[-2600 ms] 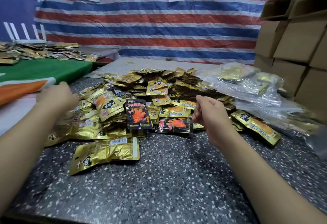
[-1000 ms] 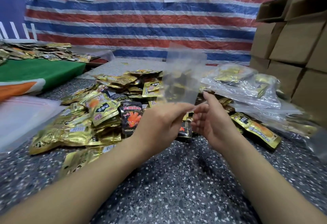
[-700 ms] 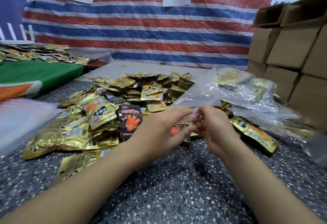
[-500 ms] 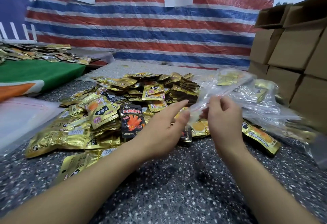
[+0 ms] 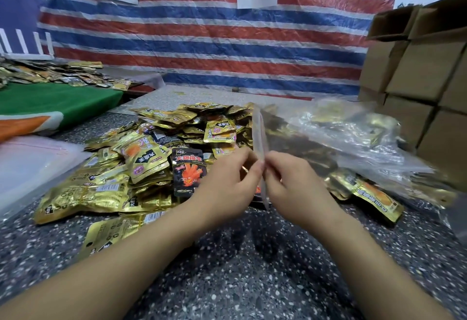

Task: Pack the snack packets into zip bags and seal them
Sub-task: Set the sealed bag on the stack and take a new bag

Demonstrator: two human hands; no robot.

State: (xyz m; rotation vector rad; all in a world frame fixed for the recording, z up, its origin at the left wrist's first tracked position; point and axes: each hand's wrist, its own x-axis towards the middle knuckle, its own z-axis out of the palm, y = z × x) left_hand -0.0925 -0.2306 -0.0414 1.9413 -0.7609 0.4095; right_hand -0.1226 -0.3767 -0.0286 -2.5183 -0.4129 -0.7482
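You are opening an empty zip bag (image 5: 260, 143): your left hand (image 5: 228, 184) and right hand (image 5: 290, 183) each pinch one side of its mouth, held edge-on just in front of the snack packets (image 5: 161, 153) heaped on the table (image 5: 252, 269). Next, I judge, part the lips, then reach for packets.

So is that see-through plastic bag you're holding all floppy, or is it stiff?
Probably floppy: the clear, thin plastic zip bag sags sideways from where the left hand and right hand pinch its mouth. It's likely very light, since it looks empty. It may be a bit slippery too; its film looks smooth and shiny.
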